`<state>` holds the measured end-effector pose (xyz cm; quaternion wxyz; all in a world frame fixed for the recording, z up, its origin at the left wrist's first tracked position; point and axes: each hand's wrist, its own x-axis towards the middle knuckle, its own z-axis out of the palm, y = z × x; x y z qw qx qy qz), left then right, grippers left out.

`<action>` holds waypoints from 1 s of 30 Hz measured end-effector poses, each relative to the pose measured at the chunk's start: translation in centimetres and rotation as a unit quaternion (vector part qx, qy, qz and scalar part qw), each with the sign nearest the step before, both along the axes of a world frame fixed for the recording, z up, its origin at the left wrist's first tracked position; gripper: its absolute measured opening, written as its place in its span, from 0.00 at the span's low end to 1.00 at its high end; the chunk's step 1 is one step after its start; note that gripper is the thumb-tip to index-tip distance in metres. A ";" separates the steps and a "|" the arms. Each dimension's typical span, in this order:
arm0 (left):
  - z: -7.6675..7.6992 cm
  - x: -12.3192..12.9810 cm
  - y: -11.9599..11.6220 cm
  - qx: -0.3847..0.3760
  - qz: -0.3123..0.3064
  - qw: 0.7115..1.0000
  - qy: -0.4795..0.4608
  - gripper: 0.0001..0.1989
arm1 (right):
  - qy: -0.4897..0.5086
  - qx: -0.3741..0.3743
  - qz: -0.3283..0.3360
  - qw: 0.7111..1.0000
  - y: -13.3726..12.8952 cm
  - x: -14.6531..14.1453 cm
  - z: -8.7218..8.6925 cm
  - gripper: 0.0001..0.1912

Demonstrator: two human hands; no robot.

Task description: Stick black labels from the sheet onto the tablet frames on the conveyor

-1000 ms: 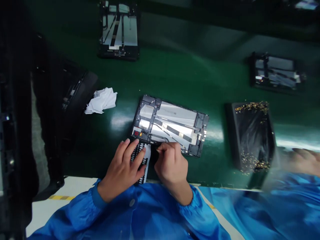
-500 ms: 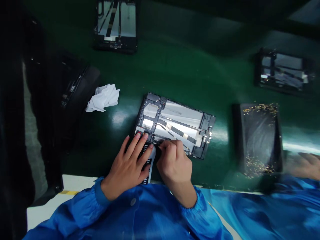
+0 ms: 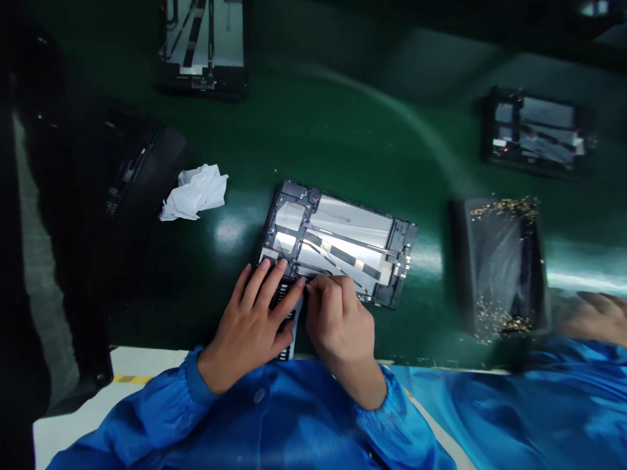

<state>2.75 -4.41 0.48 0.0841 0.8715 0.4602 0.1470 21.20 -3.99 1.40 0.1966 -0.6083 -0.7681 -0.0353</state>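
Note:
An opened tablet-like device [image 3: 350, 228] lies tilted on the green table, with silver panels and dark ribbon cables showing. My left hand [image 3: 255, 320] is spread, its fingertips on the device's lower left corner. Partly under that hand is a pale sheet with black marks [image 3: 292, 320]. My right hand [image 3: 340, 320] is closed, its thumb and index finger pinched at the device's lower edge, beside my left fingertips. What the pinch holds, if anything, is hidden.
Crumpled white tissue [image 3: 196, 192] lies to the left, near a dark angled case [image 3: 142, 170]. Other opened devices rest at the upper left [image 3: 203, 49] and upper right [image 3: 541, 134]. A black block with small golden pieces [image 3: 502, 264] stands right, near another person's blurred hand [image 3: 592, 316].
My right fingertips have shifted slightly left, closer to my left fingers. The surroundings appear a little further left in the view.

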 end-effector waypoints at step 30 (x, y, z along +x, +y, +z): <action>-0.2 0.0 -0.1 0.007 -0.001 1.000 0.000 0.30 | 0.025 -0.003 0.010 1.000 -0.3 0.5 -0.4 0.04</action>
